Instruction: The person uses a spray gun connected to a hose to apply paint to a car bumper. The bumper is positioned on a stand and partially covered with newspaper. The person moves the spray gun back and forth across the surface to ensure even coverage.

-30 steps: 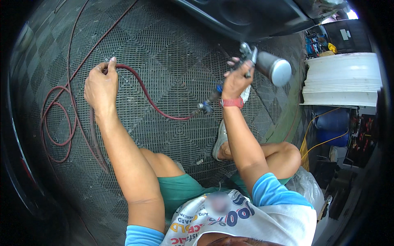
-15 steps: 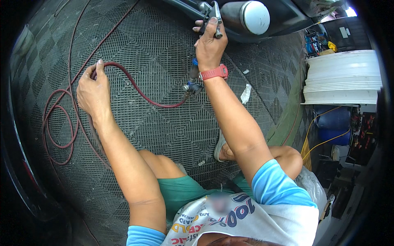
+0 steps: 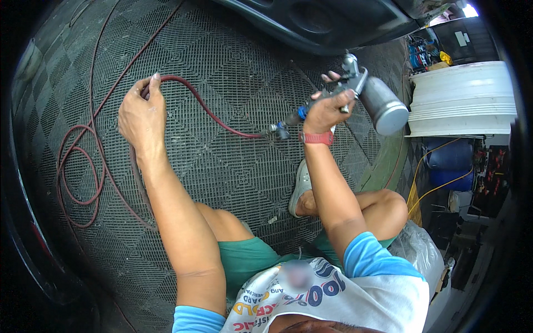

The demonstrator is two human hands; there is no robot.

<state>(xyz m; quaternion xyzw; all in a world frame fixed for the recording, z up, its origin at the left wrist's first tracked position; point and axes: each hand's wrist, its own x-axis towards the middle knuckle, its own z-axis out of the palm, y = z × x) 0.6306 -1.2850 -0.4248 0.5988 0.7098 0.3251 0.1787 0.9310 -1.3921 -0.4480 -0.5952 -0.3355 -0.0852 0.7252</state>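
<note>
My right hand (image 3: 328, 111) is closed around the handle of a metal spray gun (image 3: 351, 75), with a red watch on that wrist. A grey cup with a pale round end (image 3: 383, 105) is attached to the gun and tilts to the right. Behind the handle, a blue-ringed fitting and a small regulator (image 3: 280, 130) join the gun to a dark red air hose (image 3: 205, 108). My left hand (image 3: 143, 114) grips that hose farther left, thumb pressed on top, and the hose arcs between both hands.
A dark glossy car panel (image 3: 311, 22) spans the top. Loose hose coils (image 3: 83, 166) lie on the grey grid floor mat (image 3: 222, 183) at left. White ridged panels (image 3: 461, 100), a blue drum (image 3: 449, 161) and a plastic bag (image 3: 416, 250) stand at right.
My right hand has swung the spray gun down and to the right, away from the car panel. The left hand has shifted slightly right, still holding the hose.
</note>
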